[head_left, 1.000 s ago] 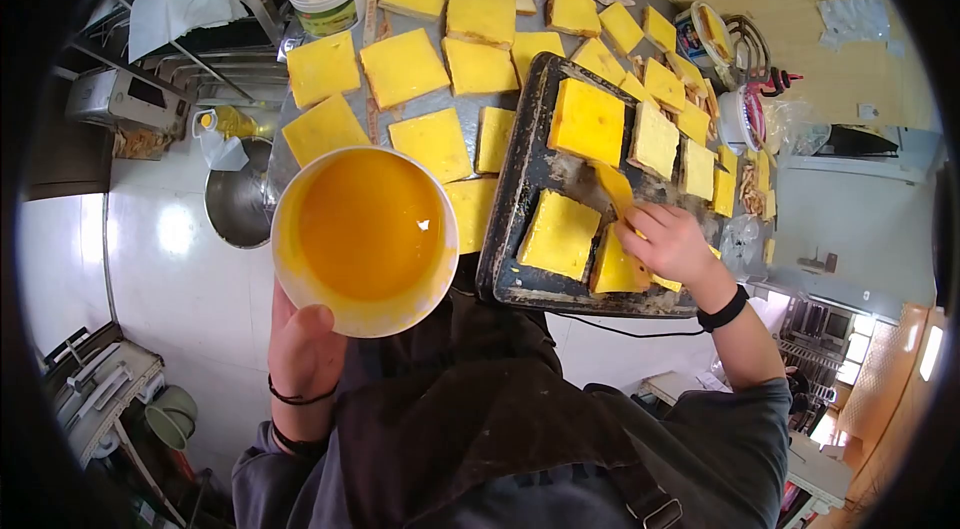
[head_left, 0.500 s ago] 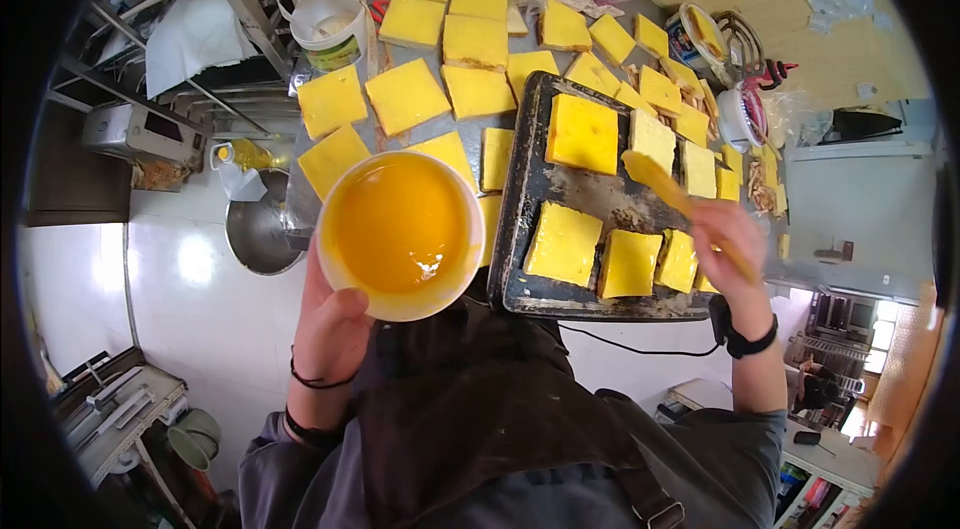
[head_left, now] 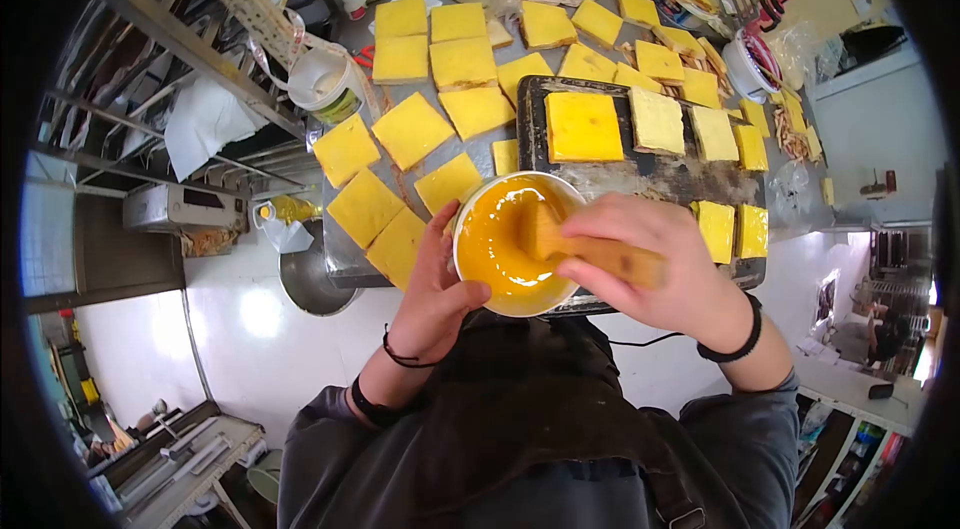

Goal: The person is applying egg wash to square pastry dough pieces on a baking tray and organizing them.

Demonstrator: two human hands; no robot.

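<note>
The right hand [head_left: 650,264] is closed around the wooden handle of a brush [head_left: 590,251], knuckles up, with the handle lying nearly level and pointing left. Its bristle end sits down inside the bowl [head_left: 470,229], dipped in the orange-yellow liquid [head_left: 500,244]. So the brush's long axis runs from the right hand on the right toward the bowl on the left, with only a short stretch of handle showing between them.

The left hand [head_left: 435,294] cups the bowl from below and on its left side, thumb hooked at the near rim, fingers spread up the wall. The bowl hangs close to the person's chest, over the near edge of the dark baking tray [head_left: 640,179].

On the tray, just beyond the bowl, lie yellow-coated slices [head_left: 583,126], and more cover the tabletop [head_left: 345,254] to the left.
</note>
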